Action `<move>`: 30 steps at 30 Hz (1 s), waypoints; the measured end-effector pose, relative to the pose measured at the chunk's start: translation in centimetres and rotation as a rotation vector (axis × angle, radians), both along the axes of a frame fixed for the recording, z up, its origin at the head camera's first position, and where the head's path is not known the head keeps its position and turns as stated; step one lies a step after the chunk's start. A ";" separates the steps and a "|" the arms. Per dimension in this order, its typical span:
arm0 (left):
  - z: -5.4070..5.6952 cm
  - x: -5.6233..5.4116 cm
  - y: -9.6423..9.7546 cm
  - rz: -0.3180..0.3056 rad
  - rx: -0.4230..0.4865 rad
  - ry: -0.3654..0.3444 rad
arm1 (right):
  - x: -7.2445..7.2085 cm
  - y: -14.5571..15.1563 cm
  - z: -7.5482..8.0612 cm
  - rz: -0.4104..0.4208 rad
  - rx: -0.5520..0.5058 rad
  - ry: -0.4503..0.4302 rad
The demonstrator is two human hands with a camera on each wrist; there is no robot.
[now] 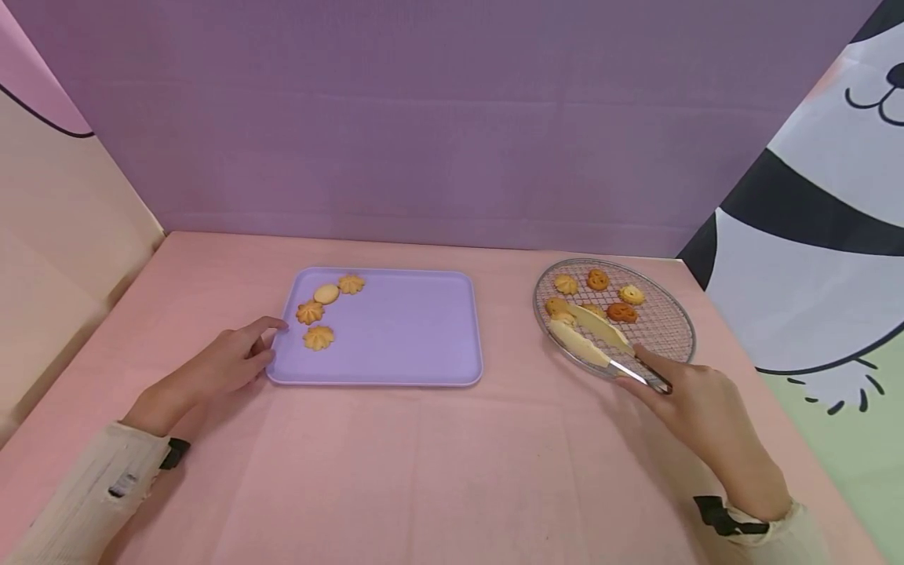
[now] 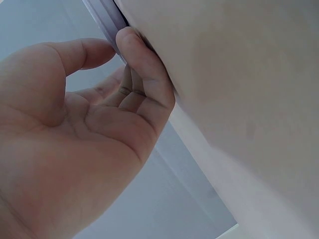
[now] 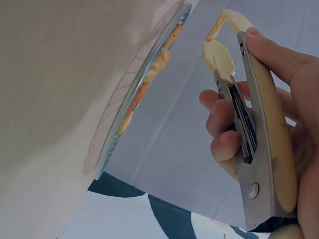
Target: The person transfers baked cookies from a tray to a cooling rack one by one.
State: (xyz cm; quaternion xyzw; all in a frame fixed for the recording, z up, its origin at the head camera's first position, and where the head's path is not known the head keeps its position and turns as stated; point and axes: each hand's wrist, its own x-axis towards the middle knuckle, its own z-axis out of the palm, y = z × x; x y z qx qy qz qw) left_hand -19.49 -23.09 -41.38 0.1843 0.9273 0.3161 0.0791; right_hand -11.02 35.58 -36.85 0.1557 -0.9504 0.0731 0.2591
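My left hand (image 1: 226,357) holds the left rim of a lilac tray (image 1: 402,333) with bent fingers and thumb; the left wrist view shows the fingertips at the tray edge (image 2: 107,20). Several cookies lie along the tray's left side, among them a flower-shaped cookie (image 1: 318,338) and a smooth oval cookie (image 1: 326,293). My right hand (image 1: 706,404) grips metal tongs (image 3: 266,134) with cream tips. A cookie (image 3: 215,27) sits between those tips, raised off the round wire rack (image 1: 667,341). Which kind it is, I cannot tell.
Several cookies remain on the rack, including a pretzel-shaped cookie (image 1: 597,279) and a pale round cookie (image 1: 632,294). A pink cloth (image 1: 452,471) covers the table. Behind stands a purple backdrop (image 1: 452,125), with a panda-print panel (image 1: 819,290) at the right.
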 end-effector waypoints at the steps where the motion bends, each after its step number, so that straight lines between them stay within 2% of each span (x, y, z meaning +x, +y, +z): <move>1: 0.0 0.0 0.0 0.000 0.000 -0.002 | 0.0 0.2 0.0 -0.007 0.001 -0.009; 15: 0.0 0.1 0.0 0.000 0.001 -0.017 | -0.5 1.0 -0.7 -0.058 0.066 -0.119; 20: 0.0 0.1 -0.1 0.000 0.004 -0.013 | -0.5 1.0 -0.9 -0.078 0.069 -0.127; 26: 0.0 0.1 -0.1 -0.001 0.004 -0.011 | -0.7 1.0 -1.0 -0.107 0.072 -0.190; 30: 0.0 0.1 0.0 -0.005 0.008 0.000 | -0.7 1.0 -1.0 -0.106 0.062 -0.190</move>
